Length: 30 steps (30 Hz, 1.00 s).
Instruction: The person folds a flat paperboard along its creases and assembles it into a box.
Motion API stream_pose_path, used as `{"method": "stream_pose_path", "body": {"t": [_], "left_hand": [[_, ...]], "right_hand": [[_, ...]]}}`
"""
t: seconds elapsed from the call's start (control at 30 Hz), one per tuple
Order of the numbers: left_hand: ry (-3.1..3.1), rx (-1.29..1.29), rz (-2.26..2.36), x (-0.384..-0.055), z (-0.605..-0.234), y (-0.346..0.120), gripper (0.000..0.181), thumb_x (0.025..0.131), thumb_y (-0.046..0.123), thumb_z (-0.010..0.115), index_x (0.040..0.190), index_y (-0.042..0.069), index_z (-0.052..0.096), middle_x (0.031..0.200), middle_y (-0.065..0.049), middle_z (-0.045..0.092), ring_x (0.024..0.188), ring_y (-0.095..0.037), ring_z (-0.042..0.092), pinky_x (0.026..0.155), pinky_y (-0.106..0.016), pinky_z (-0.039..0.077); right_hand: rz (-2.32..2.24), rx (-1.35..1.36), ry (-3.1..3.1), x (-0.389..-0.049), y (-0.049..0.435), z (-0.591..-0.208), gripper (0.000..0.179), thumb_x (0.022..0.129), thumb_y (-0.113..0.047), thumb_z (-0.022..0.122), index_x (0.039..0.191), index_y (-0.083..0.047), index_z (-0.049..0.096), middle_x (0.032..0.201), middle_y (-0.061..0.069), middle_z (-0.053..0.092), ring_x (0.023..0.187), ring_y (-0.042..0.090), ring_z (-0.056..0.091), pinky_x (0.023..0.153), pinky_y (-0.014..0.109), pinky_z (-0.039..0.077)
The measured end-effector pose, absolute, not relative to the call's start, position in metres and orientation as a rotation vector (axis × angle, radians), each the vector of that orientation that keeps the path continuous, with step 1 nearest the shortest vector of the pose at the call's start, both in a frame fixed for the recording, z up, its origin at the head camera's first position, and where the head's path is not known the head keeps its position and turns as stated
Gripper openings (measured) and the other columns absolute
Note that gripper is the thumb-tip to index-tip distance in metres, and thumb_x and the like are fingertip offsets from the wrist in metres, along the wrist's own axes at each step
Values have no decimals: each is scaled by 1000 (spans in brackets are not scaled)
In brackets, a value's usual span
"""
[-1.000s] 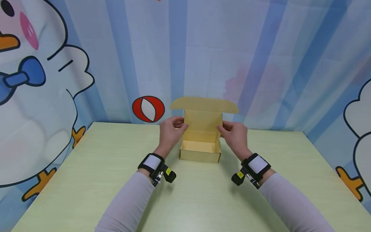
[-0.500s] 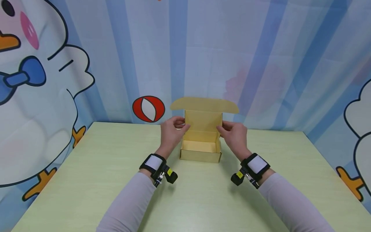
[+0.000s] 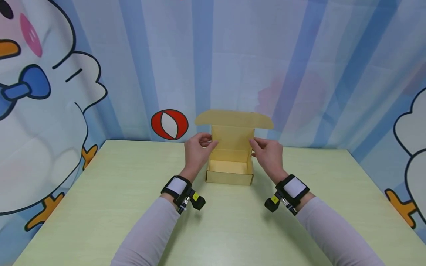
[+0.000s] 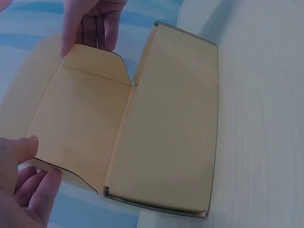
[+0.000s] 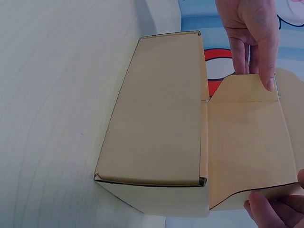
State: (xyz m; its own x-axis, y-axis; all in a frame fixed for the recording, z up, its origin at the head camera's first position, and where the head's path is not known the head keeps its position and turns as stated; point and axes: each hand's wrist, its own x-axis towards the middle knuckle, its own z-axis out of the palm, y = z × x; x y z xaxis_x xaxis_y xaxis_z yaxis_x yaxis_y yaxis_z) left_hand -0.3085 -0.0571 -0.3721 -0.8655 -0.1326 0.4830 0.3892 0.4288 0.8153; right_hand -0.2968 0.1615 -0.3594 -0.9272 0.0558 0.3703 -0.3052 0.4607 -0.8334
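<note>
A small tan cardboard box [image 3: 229, 178] stands on the table with its lid [image 3: 233, 137] raised at the back. The lid's wide front flap [image 3: 234, 119] with rounded ends sticks out at the top. My left hand [image 3: 197, 153] pinches the lid's left side flap [image 4: 64, 175], thumb on the inner face and fingers behind it. On the other side, my right hand [image 3: 270, 155] pinches the right side flap [image 4: 97, 64] between thumb and fingers. Both side flaps are bent inward from the lid. Inside the box, the visible floor [image 3: 229, 167] is bare cardboard.
The pale wooden table [image 3: 139, 207] ends behind the box at a blue striped curtain [image 3: 229, 66] printed with cartoon birds and a red-and-white ball [image 3: 181, 125]. A strapped camera sits on each wrist, the left camera [image 3: 198, 202] and right camera [image 3: 271, 205] hanging inward.
My left hand has shifted slightly to the right, its thumb a little further over the lid's edge. The right hand and the box stay almost where they were.
</note>
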Motion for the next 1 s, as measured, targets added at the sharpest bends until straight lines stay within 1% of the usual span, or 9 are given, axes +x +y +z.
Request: {"method": "stream_pose_path", "body": {"t": [0.1, 0.2, 0.3, 0.37, 0.53, 0.63, 0.73, 0.83, 1.0], "left_hand": [[-2204, -220, -1451, -309, -372, -58, 28, 77, 24, 73, 98, 6, 67, 88, -5, 68, 77, -15, 65, 65, -28, 54], [-2198, -241, -1487, -310, -373, -60, 28, 80, 30, 69, 97, 8, 67, 84, -3, 67, 73, -14, 65, 64, -26, 53], [-2188, -264, -1576, -311, -373, -62, 30, 84, 33, 64, 101, 8, 67, 83, -4, 64, 69, -15, 63, 61, -26, 53], [-2188, -276, -1636, -311, -373, -63, 31, 86, 31, 62, 107, 8, 66, 84, -6, 63, 68, -17, 62, 59, -27, 54], [-2214, -289, -1747, -310, -374, -67, 35, 86, 25, 63, 118, 11, 62, 91, -7, 63, 74, -18, 62, 61, -28, 54], [-2221, -296, -1832, -309, -376, -70, 37, 85, 27, 64, 120, 15, 61, 95, -6, 62, 78, -18, 63, 65, -28, 54], [-2216, -316, -1908, -308, -380, -73, 39, 83, 31, 66, 119, 16, 62, 97, -7, 62, 82, -19, 62, 68, -29, 54], [-2220, -339, -1952, -305, -381, -76, 41, 83, 31, 66, 120, 16, 61, 100, -9, 61, 85, -21, 62, 70, -32, 54], [-2229, -378, -1972, -307, -387, -80, 42, 81, 33, 67, 120, 19, 61, 102, -7, 60, 88, -20, 61, 70, -31, 54]], "right_hand": [[1476, 219, -2361, -298, 162, -359, 35, 87, -27, 62, 112, -4, 65, 101, 14, 67, 84, 28, 66, 59, 24, 53], [1524, 217, -2351, -298, 164, -359, 35, 85, -25, 64, 113, -3, 64, 102, 14, 66, 87, 29, 66, 60, 24, 54], [1573, 220, -2350, -298, 167, -360, 38, 84, -27, 65, 115, -4, 63, 105, 13, 66, 91, 29, 64, 62, 25, 54], [1593, 223, -2358, -298, 168, -361, 42, 84, -28, 65, 119, -6, 61, 106, 13, 65, 92, 29, 64, 63, 26, 54], [1573, 265, -2381, -296, 173, -363, 51, 83, -31, 66, 129, -15, 53, 107, 15, 65, 90, 27, 65, 67, 30, 54], [1557, 297, -2400, -295, 177, -366, 53, 83, -33, 66, 131, -18, 51, 110, 14, 64, 90, 23, 65, 71, 30, 54], [1589, 314, -2414, -295, 181, -369, 54, 82, -34, 66, 132, -21, 49, 111, 13, 63, 91, 22, 65, 72, 31, 53], [1642, 325, -2415, -294, 184, -373, 55, 81, -33, 67, 132, -20, 49, 114, 13, 61, 93, 23, 64, 72, 32, 53], [1741, 386, -2398, -292, 188, -374, 56, 82, -29, 67, 132, -13, 49, 120, 18, 56, 94, 20, 63, 74, 33, 53]]}}
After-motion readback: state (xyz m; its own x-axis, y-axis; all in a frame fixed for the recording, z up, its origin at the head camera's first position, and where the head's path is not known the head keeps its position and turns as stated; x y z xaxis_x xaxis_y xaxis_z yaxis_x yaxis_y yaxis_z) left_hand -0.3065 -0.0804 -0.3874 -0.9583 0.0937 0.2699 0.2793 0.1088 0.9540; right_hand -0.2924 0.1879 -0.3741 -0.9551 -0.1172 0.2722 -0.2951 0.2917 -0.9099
